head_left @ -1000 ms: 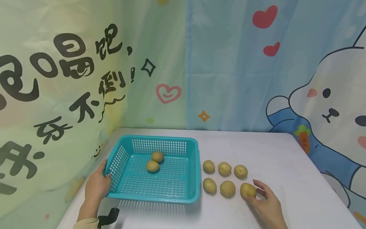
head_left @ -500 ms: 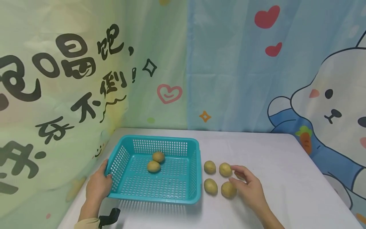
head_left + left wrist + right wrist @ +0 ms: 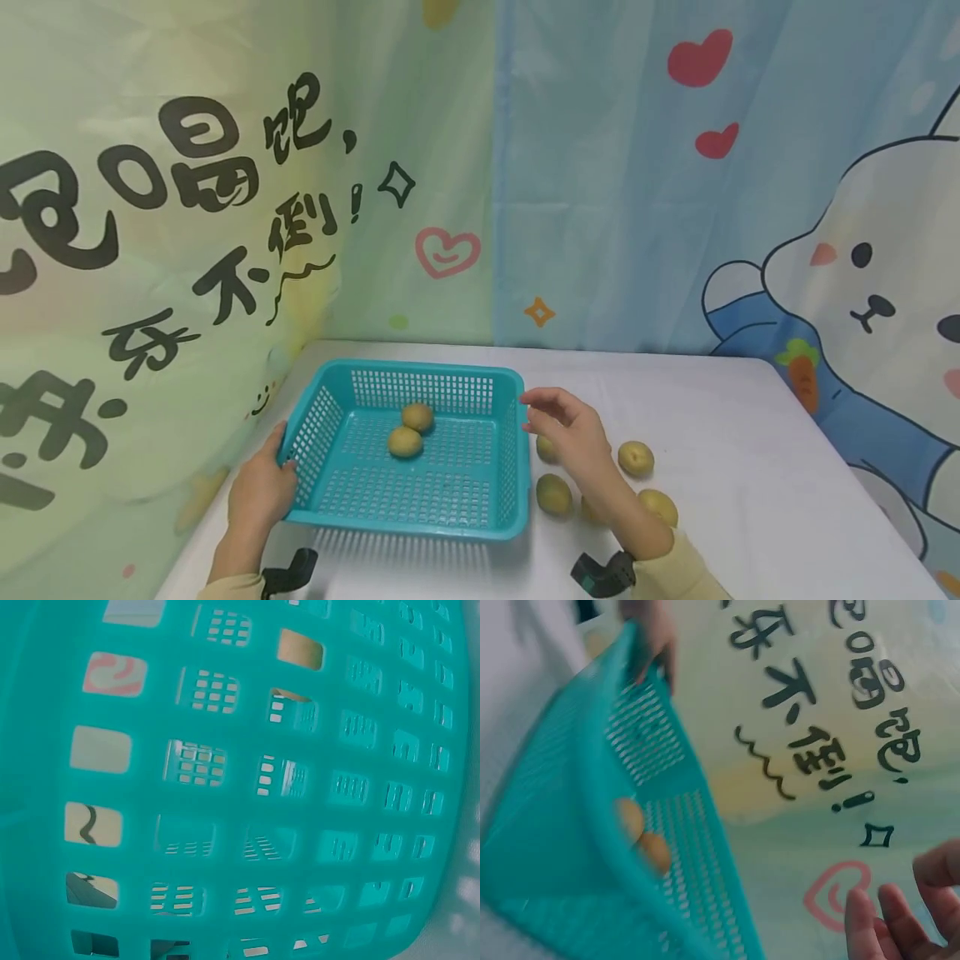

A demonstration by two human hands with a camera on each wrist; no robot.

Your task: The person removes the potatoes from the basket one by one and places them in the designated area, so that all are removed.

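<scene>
A turquoise plastic basket (image 3: 450, 492) with perforated walls stands on the table. Two potatoes (image 3: 405, 442) lie together inside it. My left hand (image 3: 261, 492) grips the basket's left rim; in the left wrist view the perforated wall (image 3: 247, 802) fills most of the picture. My right hand (image 3: 573, 433) is beside the basket's right rim, fingers loosely bent with nothing between them. The right wrist view shows its fingers (image 3: 860, 922) apart from the basket. Several potatoes (image 3: 554, 496) sit on the table right of the basket, some partly hidden by my right hand and forearm.
The white table (image 3: 750, 467) extends to the right of the potatoes. A printed curtain (image 3: 570, 183) with hearts, lettering and a rabbit hangs behind and at the left. Dark devices (image 3: 603, 575) are strapped at both wrists.
My right hand has moved from the front right potato, past the back row, leftward to the basket's right rim. My left hand stays on the basket, and the same two potatoes are inside.
</scene>
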